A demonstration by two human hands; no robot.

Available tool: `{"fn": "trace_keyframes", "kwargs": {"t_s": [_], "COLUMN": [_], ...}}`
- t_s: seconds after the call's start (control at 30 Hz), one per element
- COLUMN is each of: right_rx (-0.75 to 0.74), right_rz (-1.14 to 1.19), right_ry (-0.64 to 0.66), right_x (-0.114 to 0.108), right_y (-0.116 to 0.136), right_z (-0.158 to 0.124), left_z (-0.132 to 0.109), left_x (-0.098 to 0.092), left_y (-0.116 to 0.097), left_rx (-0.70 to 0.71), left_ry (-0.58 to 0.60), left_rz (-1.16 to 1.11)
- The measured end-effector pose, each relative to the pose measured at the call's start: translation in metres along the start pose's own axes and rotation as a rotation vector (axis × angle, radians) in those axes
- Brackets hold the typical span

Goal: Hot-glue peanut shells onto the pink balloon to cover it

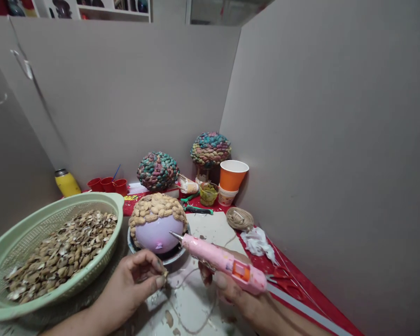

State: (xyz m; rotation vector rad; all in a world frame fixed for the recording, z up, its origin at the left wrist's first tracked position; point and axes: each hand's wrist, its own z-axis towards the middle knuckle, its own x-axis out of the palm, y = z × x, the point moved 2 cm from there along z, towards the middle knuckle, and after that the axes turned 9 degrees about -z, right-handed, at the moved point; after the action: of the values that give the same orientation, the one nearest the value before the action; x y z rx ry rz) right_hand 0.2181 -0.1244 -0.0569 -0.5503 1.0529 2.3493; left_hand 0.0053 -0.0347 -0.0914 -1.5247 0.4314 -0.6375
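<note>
My left hand (135, 282) is closed in a pinch, thumb against fingers, on the bunched end of thin brown twine (187, 275); its exact shape is hard to make out. The twine loops over the table toward my right hand (231, 284), which is wrapped round a pink hot glue gun (217, 254) with an orange window. The metal nozzle points left, in front of a lilac balloon (157, 233). Peanut shells (157, 205) cover the balloon's upper part, and it rests in a metal bowl (180, 256). Some of my right fingers are hidden behind the gun.
A green colander (117, 205) of shells stands left. Behind are a yellow bottle (67, 183), red cups (107, 183), two colourful shell-covered balls (157, 171), an orange cup (234, 175) and pliers (198, 210). Right lie a twine coil (240, 218), crumpled tissue (259, 242) and scissors (289, 282). Grey partitions (318, 140) enclose the table.
</note>
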Motion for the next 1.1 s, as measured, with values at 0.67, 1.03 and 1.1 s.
{"fn": "trace_keyframes", "kwargs": {"t_s": [0.67, 1.03, 1.1], "right_rx": [-0.155, -0.205, -0.204], "right_rz": [0.003, -0.019, -0.053], "right_ry": [0.023, 0.012, 0.02], "right_x": [0.042, 0.045, 0.045], "right_y": [-0.028, -0.032, -0.032], "right_z": [-0.019, -0.015, -0.016], "left_z": [-0.001, 0.0, -0.001], "left_x": [-0.004, -0.005, -0.006], "left_y": [-0.003, -0.001, 0.0], "left_rx": [-0.27, -0.237, -0.236], "left_ry": [-0.051, -0.058, -0.062], "left_rz": [-0.49, -0.442, -0.429]}}
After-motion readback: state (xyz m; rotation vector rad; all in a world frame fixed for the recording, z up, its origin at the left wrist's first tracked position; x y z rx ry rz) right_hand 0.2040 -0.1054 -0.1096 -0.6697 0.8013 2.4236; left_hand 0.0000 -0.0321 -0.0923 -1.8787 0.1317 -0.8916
